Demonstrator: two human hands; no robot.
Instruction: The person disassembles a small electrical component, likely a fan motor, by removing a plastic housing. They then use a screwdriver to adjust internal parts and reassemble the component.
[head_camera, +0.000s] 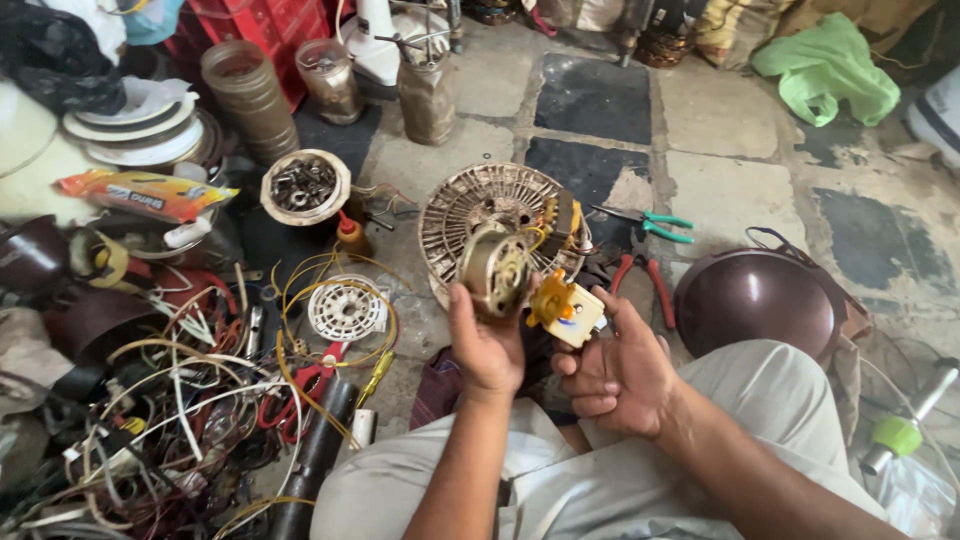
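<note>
My left hand (485, 345) holds up a small round electric motor (494, 268) with copper windings showing. Yellow wires run from it to a small yellow and white switch block (567, 308) that my right hand (615, 368) grips by its lower edge. Both hands are raised above my lap, close together. Just behind the motor, a dusty round fan grille (470, 205) lies on the stone floor with another small part (560, 222) resting on it.
Green-handled pliers (655, 224) and red-handled pliers (645, 280) lie right of the grille. A brown dome cover (755, 300) sits at the right. A tangle of wires (180, 400), red scissors (310, 385), a white disc (345, 310) and a bowl of nuts (305, 186) crowd the left.
</note>
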